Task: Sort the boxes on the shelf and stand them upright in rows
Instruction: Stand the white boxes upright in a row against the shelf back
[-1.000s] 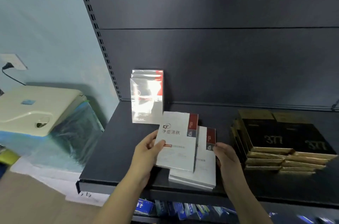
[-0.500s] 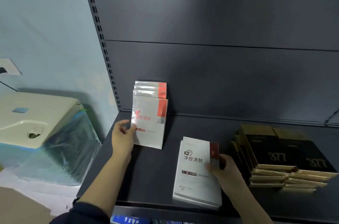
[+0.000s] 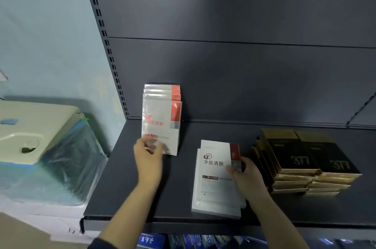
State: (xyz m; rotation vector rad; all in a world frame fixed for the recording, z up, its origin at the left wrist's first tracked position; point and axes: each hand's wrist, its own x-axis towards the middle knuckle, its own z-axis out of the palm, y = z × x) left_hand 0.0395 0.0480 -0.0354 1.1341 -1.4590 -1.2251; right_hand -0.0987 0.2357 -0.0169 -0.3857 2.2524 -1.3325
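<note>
Several white boxes with red corners [image 3: 161, 120] stand upright in a row at the back left of the dark shelf [image 3: 122, 187], leaning towards the back panel. My left hand [image 3: 148, 155] is blurred just below the front box's lower left corner, fingers loosely curled, holding nothing that I can see. A low stack of the same white boxes [image 3: 215, 183] lies flat in the middle of the shelf. My right hand [image 3: 246, 177] grips the top box of that stack at its right edge. Black and gold boxes [image 3: 301, 163] lie piled flat on the right.
A cream machine [image 3: 34, 130] on blue plastic wrap stands left of the shelf unit. Blue packages [image 3: 150, 241] show on the shelf below. The perforated upright [image 3: 107, 45] runs along the shelf's left side. A bracket [image 3: 362, 110] sits at far right.
The box my left hand carried now stands at the front of the upright row, and that hand has come off it. My right hand has stayed on the flat stack.
</note>
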